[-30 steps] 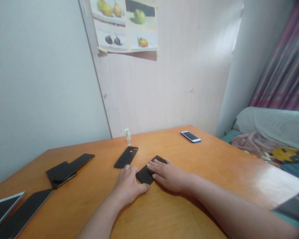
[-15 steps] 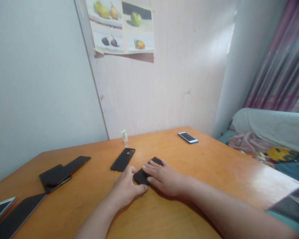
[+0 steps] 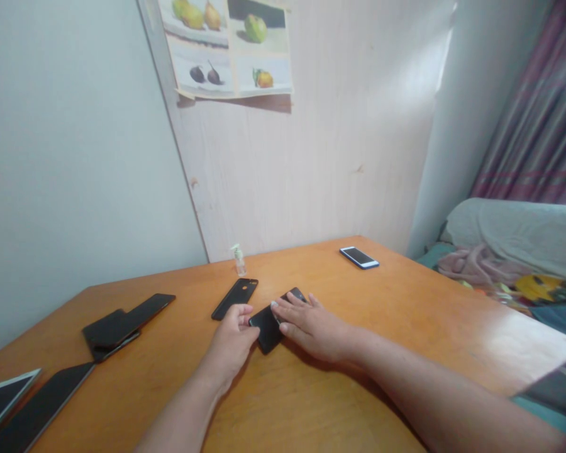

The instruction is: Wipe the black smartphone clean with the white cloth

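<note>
A black phone [image 3: 267, 333] lies slantwise on the wooden table. My right hand [image 3: 314, 324] rests flat across its upper part, fingers stretched out and slightly apart, covering much of it. At the phone's near-left corner, my left hand [image 3: 233, 340] has its thumb and bent fingers closed in a pinch around the edge. Whether anything thin sits between those fingertips I cannot tell. Just beyond the left hand lies a black phone case [image 3: 234, 299] with a round hole and a camera cutout near its far end.
A small clear pump bottle [image 3: 239, 261] stands behind the case. A white-fronted phone [image 3: 359, 257] lies at the back right of the table [image 3: 302, 409]. Stacked dark phones [image 3: 136, 321], a long dark device [image 3: 47, 402] and a white-edged tablet [image 3: 9, 399] lie left.
My left hand has shifted up and left along the phone, its thumb leaving the near edge for the left corner. My right hand stays flat on the phone. The view has shifted slightly.
</note>
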A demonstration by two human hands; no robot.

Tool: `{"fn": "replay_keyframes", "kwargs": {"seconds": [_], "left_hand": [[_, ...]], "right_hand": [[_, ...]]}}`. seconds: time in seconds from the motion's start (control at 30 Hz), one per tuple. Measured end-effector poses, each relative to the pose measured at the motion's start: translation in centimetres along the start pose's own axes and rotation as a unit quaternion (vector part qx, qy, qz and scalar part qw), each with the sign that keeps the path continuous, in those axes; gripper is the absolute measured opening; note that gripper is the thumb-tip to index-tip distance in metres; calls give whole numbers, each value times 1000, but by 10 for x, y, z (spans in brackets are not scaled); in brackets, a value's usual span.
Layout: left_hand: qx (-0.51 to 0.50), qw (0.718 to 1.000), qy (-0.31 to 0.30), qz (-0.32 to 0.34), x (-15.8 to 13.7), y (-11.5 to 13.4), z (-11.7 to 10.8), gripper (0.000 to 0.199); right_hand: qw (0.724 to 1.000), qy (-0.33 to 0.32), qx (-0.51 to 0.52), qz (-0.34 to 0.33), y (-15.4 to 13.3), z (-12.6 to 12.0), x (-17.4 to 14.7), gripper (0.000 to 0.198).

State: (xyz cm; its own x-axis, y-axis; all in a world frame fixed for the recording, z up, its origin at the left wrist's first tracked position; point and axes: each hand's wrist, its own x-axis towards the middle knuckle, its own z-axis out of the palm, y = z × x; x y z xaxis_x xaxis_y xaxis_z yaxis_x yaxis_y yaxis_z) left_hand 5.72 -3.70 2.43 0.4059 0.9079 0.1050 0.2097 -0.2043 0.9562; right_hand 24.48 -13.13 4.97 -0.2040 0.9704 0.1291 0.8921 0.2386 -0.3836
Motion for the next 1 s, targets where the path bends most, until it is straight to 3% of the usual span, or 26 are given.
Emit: {"fn": "replay_keyframes", "kwargs": {"seconds": [0.17,0.23,0.37,0.43,0.63,0.7,0.9,1.0], "left_hand": [[65,993,15,99,1,-2,5,34],[85,987,13,138,0,-4,6,30],[108,978,17,180,-3,-3,7,27],[114,976,23,185,-6,1,8,26],[139,972,15,189,-10,9,9,23],[139,971,16,192,-10,8,9,24],[96,973,4,209,-12,10,11,18],[104,975,20,196,-11,9,10,24]], "right_hand": [[991,70,-1,112,22,-3,11,58],[993,76,2,95,18,-3,9,59],[998,65,-19,-11,-1,-2,0,55],[997,68,-29,-19,-3,-3,-2,54],[983,124,-49,125,19,-13,6,53],[986,118,-46,105,14,-11,5,54],[995,44,-37,-83,-33,-1,-12,57],[995,53,-60,-65,-28,-4,-11,56]]}}
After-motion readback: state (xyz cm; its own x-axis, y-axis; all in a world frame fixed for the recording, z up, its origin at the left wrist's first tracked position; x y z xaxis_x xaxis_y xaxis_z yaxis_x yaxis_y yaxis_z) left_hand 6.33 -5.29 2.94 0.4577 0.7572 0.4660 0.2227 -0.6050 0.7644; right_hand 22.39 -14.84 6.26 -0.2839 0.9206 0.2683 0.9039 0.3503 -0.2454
